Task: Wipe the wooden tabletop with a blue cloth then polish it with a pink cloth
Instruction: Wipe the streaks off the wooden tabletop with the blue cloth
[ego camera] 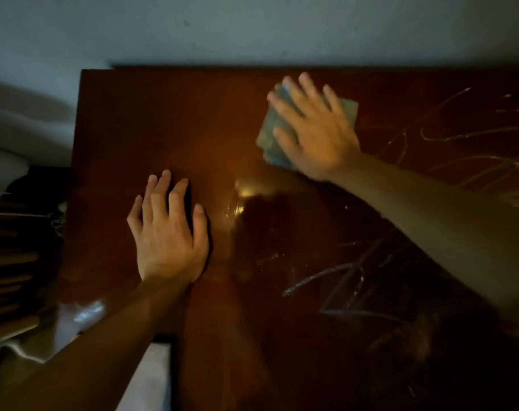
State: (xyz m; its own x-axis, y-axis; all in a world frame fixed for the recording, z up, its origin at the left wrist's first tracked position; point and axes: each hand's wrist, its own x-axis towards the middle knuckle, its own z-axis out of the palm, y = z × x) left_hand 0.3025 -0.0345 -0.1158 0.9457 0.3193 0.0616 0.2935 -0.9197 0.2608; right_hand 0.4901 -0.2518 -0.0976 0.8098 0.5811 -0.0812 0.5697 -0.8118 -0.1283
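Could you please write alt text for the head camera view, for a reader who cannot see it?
A person's right hand presses a folded blue cloth flat against the far part of a dark wooden tabletop, while the left hand rests flat on the wood nearer the camera. Pale streaks mark the tabletop's right side, and the room is dim.

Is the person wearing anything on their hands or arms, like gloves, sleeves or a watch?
No. Both the left hand and the right hand are bare, with no gloves or rings to be seen. Both forearms are bare as far as the picture shows, with no sleeve, watch or bracelet. The light is dim and the right hand is blurred, so small details could be missed.
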